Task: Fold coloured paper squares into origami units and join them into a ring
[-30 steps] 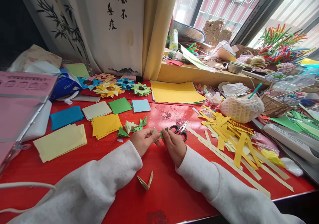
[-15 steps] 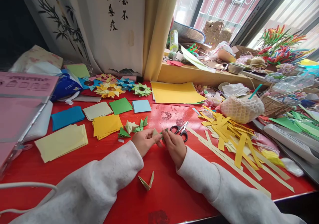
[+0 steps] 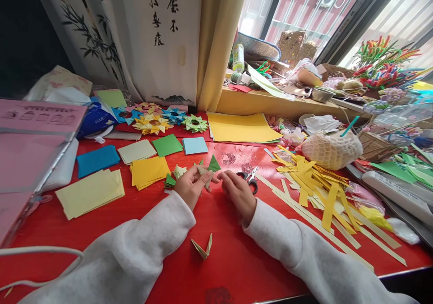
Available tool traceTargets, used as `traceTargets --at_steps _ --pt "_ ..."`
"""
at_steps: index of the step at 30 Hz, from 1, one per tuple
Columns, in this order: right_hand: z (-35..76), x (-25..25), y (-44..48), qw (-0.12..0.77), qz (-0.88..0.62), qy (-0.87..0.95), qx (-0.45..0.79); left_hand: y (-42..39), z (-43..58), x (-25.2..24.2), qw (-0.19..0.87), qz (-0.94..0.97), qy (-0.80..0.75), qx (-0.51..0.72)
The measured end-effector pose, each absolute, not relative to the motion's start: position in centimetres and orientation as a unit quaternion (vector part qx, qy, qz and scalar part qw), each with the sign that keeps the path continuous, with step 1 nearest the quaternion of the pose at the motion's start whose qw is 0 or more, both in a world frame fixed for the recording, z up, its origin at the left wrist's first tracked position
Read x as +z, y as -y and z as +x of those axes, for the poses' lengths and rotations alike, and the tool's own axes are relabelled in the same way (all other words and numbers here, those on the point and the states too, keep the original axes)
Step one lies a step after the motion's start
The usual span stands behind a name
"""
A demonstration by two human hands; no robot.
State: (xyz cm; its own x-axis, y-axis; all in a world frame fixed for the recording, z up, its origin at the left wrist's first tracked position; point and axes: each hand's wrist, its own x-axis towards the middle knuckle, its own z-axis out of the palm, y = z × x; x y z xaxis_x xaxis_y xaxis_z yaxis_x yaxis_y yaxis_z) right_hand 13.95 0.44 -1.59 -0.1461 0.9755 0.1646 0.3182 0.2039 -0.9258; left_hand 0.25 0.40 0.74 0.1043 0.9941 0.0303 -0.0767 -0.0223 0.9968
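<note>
My left hand (image 3: 190, 187) pinches a folded origami paper piece (image 3: 214, 164) between thumb and fingers; a green point stands up from it and pale cream folds show below. Just to its right, my right hand (image 3: 238, 195) has loosely bent fingers, their tips close to the paper, with nothing seen in them. Behind my left hand lie other folded pieces (image 3: 178, 172), green and cream, partly hidden. A V-shaped cream folded piece (image 3: 203, 248) rests on the red table (image 3: 233, 259) in front of me. Black-handled scissors (image 3: 252, 176) lie beyond my right hand, partly covered.
Stacks of blue (image 3: 98, 161), cream (image 3: 91, 193), yellow (image 3: 149, 172) and green paper (image 3: 167, 145) lie left. Finished paper rings (image 3: 152, 123) sit behind them, by a yellow sheet (image 3: 241, 127). Paper strips (image 3: 326, 200) and a knitted-covered cup (image 3: 331, 148) occupy the right.
The paper in my left hand has turned, so its green point now stands up. My right fingers have come off it slightly to the right. The view has shifted a little.
</note>
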Motion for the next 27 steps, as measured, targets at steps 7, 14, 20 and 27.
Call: traceTargets --at_steps 7,14,20,27 --pt "11.5 -1.4 -2.5 0.327 -0.453 0.804 0.202 -0.7 0.0 0.4 0.483 0.453 -0.471 0.583" --pt "9.3 -2.4 -4.7 0.221 -0.453 0.855 0.120 -0.7 0.0 -0.2 0.421 0.481 -0.465 0.612" --pt "10.0 -2.0 -4.8 0.379 -0.439 0.775 0.251 -0.8 0.0 0.2 0.436 0.457 -0.463 0.622" --pt "11.7 -1.1 -3.3 0.518 -0.383 0.543 0.539 -1.1 -0.3 0.3 0.440 0.431 -0.477 0.627"
